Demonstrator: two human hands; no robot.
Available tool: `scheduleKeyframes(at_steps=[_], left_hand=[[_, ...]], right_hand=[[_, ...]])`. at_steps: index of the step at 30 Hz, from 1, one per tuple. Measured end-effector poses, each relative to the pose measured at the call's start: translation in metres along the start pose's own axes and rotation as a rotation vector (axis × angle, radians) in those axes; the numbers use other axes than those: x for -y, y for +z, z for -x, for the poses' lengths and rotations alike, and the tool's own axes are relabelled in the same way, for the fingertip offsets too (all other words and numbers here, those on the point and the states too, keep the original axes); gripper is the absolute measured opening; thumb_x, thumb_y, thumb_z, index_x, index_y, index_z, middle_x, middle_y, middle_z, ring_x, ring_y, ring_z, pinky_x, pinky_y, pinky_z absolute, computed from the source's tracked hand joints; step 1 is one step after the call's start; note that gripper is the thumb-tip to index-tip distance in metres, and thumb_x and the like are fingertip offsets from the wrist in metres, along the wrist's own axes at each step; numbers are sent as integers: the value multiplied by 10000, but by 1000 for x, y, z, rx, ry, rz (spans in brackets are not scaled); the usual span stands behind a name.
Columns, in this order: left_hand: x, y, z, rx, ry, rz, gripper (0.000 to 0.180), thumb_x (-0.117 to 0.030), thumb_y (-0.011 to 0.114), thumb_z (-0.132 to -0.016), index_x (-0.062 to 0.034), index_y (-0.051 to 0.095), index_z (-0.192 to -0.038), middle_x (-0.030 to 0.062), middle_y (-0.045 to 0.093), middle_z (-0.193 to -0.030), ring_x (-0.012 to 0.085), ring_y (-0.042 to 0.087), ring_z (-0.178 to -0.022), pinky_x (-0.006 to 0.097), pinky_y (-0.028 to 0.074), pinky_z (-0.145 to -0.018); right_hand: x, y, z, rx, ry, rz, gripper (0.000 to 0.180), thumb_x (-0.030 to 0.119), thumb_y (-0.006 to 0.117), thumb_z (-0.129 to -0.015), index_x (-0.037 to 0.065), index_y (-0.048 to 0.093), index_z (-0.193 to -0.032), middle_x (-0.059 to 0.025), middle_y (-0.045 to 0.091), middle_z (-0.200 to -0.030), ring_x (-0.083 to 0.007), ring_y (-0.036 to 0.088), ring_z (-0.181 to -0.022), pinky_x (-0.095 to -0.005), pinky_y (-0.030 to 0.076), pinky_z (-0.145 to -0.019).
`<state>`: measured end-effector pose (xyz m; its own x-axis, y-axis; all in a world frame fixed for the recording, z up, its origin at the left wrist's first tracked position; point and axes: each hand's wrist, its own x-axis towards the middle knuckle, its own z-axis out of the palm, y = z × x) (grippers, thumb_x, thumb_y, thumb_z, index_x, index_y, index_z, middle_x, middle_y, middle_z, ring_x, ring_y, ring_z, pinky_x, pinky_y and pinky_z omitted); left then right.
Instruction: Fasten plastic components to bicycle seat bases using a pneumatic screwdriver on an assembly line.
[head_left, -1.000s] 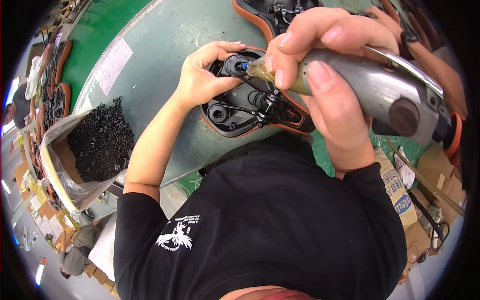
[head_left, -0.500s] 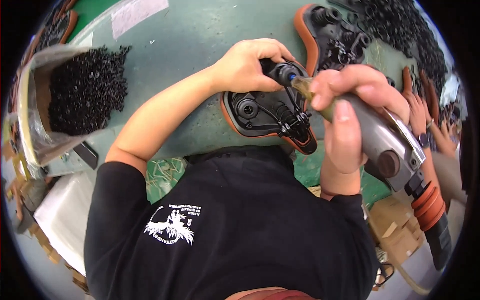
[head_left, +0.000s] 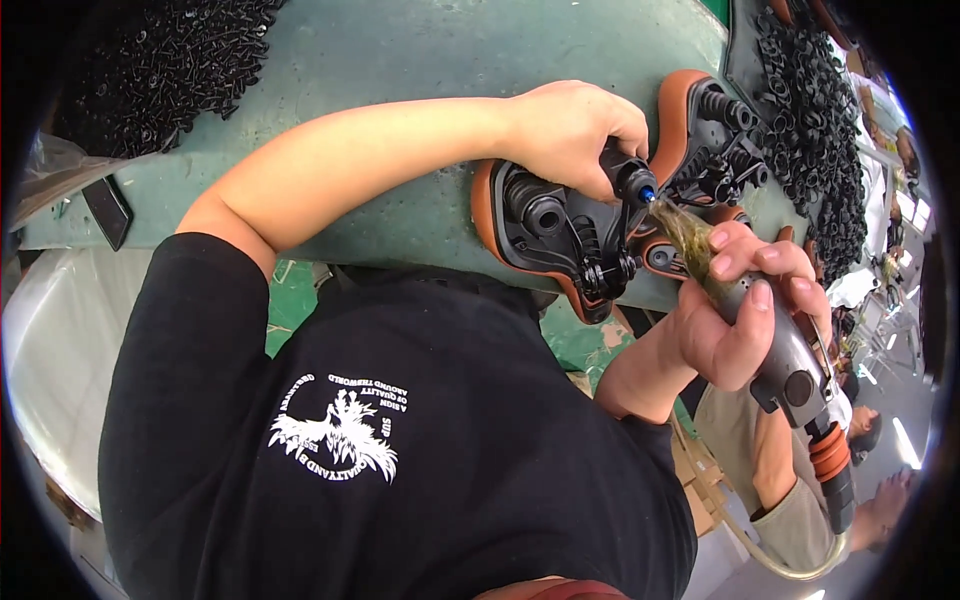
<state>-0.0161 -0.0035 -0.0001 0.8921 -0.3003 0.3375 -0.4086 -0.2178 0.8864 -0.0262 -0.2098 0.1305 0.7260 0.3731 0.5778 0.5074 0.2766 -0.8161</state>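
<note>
A bicycle saddle [head_left: 577,232] with a brown rim lies underside up at the table's near edge, its black springs and frame showing. My left hand [head_left: 572,132] is closed around a black cylindrical part [head_left: 632,180] at the saddle's far right side. My right hand [head_left: 735,318] grips a grey power screwdriver [head_left: 790,368], which has a yellowish wrapped nose. Its tip points at a blue piece [head_left: 648,195] on the end of the cylinder; whether they touch is hard to tell.
More brown-rimmed saddles [head_left: 680,110] lie just beyond on the right. Small black screws [head_left: 175,70] are heaped at far left, near a dark phone-like slab [head_left: 104,213]. Black ring-like parts [head_left: 810,130] pile up at far right. A co-worker's arm [head_left: 772,455] shows at lower right.
The whole view has shifted and turned. The cylinder's end now faces more toward the screwdriver, and the driver sits lower in the picture. Both hands keep their holds.
</note>
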Motion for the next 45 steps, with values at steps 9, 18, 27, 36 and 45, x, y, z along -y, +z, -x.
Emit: scheduleKeyframes(at_steps=[9,18,27,36,45], left_hand=[[6,3,2,-22,37,-14,384,-165,882,-699,-51,694,-1013,88,722,-1009,328,703,-934,418,557,-803],[7,2,2,-29,45,-22,398,-166,888,-703,-54,697,-1034,88,721,-1007,329,704,-927,415,558,-801],[5,2,2,-18,18,-8,391,-159,885,-713,-55,711,-1047,79,728,-1032,308,704,-945,397,558,-841],[-4,-2,-5,90,-2,16,424,-127,880,-715,-34,715,-1094,86,735,-1083,275,710,-1015,396,553,-904],[1,-5,-4,140,-127,155,349,-46,857,-720,4,688,-1020,145,726,-1321,235,651,-1294,390,508,-1101]], right_hand=[[-2,-4,-9,70,41,-49,408,-53,505,-932,59,477,-1324,-263,600,-1155,-298,656,-770,-568,555,-796],[5,3,-9,84,7,-19,389,-30,521,-936,48,467,-1313,-259,596,-1138,-292,651,-758,-553,558,-778],[-26,0,12,-24,-54,-127,419,-43,558,-927,97,487,-1315,-212,606,-1128,-284,644,-754,-519,575,-745],[-39,-1,26,-86,-188,-107,439,30,616,-940,112,466,-1345,-186,612,-1120,-245,644,-709,-460,589,-678],[-55,12,10,-44,-229,-125,480,25,665,-916,47,452,-1346,-254,643,-1083,-231,641,-651,-426,601,-635]])
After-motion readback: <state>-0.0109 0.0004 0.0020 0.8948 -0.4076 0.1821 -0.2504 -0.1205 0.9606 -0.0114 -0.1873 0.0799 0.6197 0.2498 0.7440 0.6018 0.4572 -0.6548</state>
